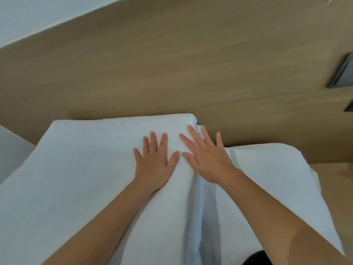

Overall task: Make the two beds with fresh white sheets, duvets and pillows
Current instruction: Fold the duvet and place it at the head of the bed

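Note:
A large white pillow (80,169) lies against the wooden headboard. My left hand (154,161) presses flat on its upper right part with fingers spread and straight. Beside it my right hand (206,157) lies flat too, fingers straight, reaching over the pillow's right edge near its top corner. A second white pillow (271,180) sits lower on the right, partly under my right forearm. A fold of white fabric runs down between the two pillows.
A wooden headboard panel (181,69) fills the upper view, with pale wall (28,14) above it at the left. Dark switch plates (342,73) are mounted on the panel at the right edge. A light wooden surface (336,175) shows at the right.

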A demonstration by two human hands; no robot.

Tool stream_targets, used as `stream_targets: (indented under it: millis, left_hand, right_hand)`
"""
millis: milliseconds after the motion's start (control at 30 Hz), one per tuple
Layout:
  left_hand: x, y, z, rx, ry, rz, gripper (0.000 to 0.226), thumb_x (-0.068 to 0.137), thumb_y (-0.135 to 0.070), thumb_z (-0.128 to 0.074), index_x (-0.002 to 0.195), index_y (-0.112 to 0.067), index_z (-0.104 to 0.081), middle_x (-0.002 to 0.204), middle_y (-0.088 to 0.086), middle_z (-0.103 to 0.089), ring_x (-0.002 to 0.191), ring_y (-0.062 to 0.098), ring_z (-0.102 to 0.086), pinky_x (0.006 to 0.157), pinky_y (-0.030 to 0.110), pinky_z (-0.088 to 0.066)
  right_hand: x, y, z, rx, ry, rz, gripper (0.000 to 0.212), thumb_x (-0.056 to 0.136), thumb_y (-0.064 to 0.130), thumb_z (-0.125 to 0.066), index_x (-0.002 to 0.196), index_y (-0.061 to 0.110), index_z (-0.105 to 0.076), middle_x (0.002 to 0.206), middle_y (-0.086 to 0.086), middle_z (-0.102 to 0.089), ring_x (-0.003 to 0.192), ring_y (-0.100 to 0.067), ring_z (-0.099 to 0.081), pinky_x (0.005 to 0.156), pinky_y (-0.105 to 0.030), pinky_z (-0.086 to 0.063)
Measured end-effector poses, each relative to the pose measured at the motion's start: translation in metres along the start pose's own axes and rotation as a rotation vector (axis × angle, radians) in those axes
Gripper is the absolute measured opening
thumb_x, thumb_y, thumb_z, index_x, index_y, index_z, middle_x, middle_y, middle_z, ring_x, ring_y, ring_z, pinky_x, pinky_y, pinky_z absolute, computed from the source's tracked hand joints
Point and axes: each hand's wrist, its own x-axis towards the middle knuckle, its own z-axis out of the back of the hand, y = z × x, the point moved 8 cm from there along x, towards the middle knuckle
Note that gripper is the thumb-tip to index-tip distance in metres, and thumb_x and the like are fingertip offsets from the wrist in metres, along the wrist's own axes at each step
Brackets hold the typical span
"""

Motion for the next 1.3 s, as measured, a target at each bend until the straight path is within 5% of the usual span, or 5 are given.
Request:
stream_targets:
  millis: [167,333,433,733,1300]
  left_hand:
    - [-0.038,-0.114,-0.028,0.354,-0.051,-0.291,0.078,0.095,-0.063,-0.017,0.153,-0.023,0.015,0.158,0.015,0.024,0.145,0.038,0.023,0.113,0.063,0.011]
    - [-0.078,-0.131,-0.146,0.289,0.362,-0.188,0.101,0.082,-0.083,-0.016,0.149,-0.019,0.025,0.154,0.020,0.030,0.142,0.035,0.031,0.107,0.056,0.028]
    - [-0.089,-0.128,-0.167,0.148,0.176,-0.186,0.098,0.081,-0.080,-0.007,0.147,-0.019,0.030,0.153,0.017,0.035,0.141,0.031,0.033,0.114,0.047,0.022]
    - [-0.068,-0.145,-0.203,0.187,0.053,-0.286,0.088,0.078,-0.050,-0.042,0.149,-0.002,-0.020,0.155,0.030,-0.017,0.144,0.045,-0.015,0.114,0.061,-0.012]
    - [-0.065,-0.141,-0.188,0.207,0.057,-0.034,0.086,0.086,-0.055,-0.027,0.152,-0.008,0.004,0.158,0.028,0.000,0.148,0.040,0.002,0.119,0.055,-0.008]
  right_hand:
    - [-0.091,-0.085,-0.015,-0.070,0.103,-0.255,0.072,0.083,0.069,0.013,0.150,0.044,0.017,0.160,0.004,0.026,0.148,-0.026,0.022,0.116,-0.059,0.005]
    - [-0.158,-0.139,-0.046,-0.121,0.216,-0.302,0.079,0.079,0.074,0.018,0.151,0.042,0.016,0.160,0.002,0.027,0.147,-0.029,0.025,0.116,-0.062,0.005]
    - [-0.165,-0.158,-0.054,-0.178,0.191,-0.169,0.097,0.063,0.074,0.038,0.151,0.043,0.015,0.160,0.003,0.028,0.145,-0.028,0.030,0.114,-0.063,0.013]
    - [-0.136,-0.183,-0.075,-0.165,0.131,0.178,0.068,0.094,0.065,-0.018,0.152,0.031,-0.031,0.162,-0.010,-0.016,0.150,-0.037,-0.010,0.112,-0.069,-0.010]
    - [-0.099,-0.191,-0.101,-0.231,0.243,0.253,0.068,0.095,0.062,-0.007,0.155,0.031,0.001,0.164,-0.009,0.009,0.150,-0.037,0.008,0.114,-0.067,0.005]
